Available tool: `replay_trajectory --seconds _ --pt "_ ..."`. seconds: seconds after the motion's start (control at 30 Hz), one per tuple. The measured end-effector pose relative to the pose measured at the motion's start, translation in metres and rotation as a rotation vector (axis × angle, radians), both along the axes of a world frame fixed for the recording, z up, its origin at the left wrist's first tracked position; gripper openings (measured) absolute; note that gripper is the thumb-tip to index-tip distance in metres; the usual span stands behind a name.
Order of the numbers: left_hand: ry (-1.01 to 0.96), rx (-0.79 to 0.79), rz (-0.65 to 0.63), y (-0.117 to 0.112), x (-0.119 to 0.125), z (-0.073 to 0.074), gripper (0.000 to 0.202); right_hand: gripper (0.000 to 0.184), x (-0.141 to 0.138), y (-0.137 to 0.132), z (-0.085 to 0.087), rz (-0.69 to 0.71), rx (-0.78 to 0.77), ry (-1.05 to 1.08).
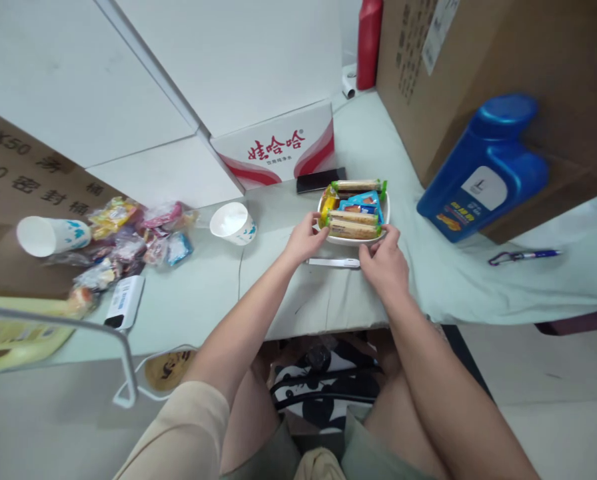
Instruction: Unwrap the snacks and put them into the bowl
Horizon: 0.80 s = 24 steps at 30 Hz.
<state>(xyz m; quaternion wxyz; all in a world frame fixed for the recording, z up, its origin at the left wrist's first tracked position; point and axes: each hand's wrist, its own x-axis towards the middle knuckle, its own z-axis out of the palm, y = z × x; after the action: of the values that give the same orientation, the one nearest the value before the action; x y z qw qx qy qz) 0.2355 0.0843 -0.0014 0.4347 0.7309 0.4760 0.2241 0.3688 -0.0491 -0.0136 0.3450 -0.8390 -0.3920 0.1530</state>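
Observation:
A white bowl (346,241) sits on the cloth-covered table, filled with wrapped snacks. Long biscuit packs (354,228) in clear and green wrapping lie across its front and back, with blue packets (363,203) between them and a yellow one at the left. My left hand (307,238) is closed on the bowl's left rim, its fingertips beside the biscuit packs. At the front right, my right hand (386,260) grips the rim with curled fingers, partly hidden under the edge. Just in front of the bowl lies a slim white stick-like object (332,263), its right end near my right hand.
Left of my hands stand a paper cup (233,223) and a pile of wrapped snacks (128,240), with another cup (53,236) tipped over. A black phone (321,181) lies behind the bowl. On the right are a blue bottle (483,173), a pen (526,256) and a large carton (478,60).

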Motion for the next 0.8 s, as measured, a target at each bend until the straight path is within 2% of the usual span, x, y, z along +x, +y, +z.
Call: replay_trajectory --seconds 0.07,0.13,0.2,0.27,0.37,0.53,0.67,0.8 --pt "-0.118 -0.139 -0.065 -0.002 0.026 0.003 0.039 0.077 0.006 -0.003 0.0 -0.031 0.034 0.078" --pt "-0.261 -0.236 -0.116 -0.007 0.041 0.005 0.046 0.088 0.01 -0.005 0.0 -0.043 0.103 0.103" --pt "-0.342 -0.205 -0.112 -0.017 0.04 0.006 0.048 0.091 0.012 -0.005 -0.001 -0.04 0.14 0.088" --pt "-0.354 -0.154 -0.084 -0.029 0.024 0.006 0.041 0.087 0.012 -0.004 -0.003 -0.025 0.14 0.063" --pt "-0.366 -0.07 -0.004 -0.049 -0.016 0.006 0.024 0.076 0.011 -0.001 -0.01 0.001 0.133 0.02" --pt "-0.429 -0.017 0.137 -0.075 -0.073 0.006 0.011 0.069 0.005 0.004 -0.03 0.124 0.05 -0.177" --pt "-0.443 0.017 0.124 -0.076 -0.097 0.001 0.007 0.075 0.002 0.013 -0.039 0.104 -0.051 -0.303" --pt "-0.452 0.013 0.159 -0.071 -0.112 -0.004 0.006 0.079 0.01 0.035 -0.033 0.084 -0.17 -0.423"
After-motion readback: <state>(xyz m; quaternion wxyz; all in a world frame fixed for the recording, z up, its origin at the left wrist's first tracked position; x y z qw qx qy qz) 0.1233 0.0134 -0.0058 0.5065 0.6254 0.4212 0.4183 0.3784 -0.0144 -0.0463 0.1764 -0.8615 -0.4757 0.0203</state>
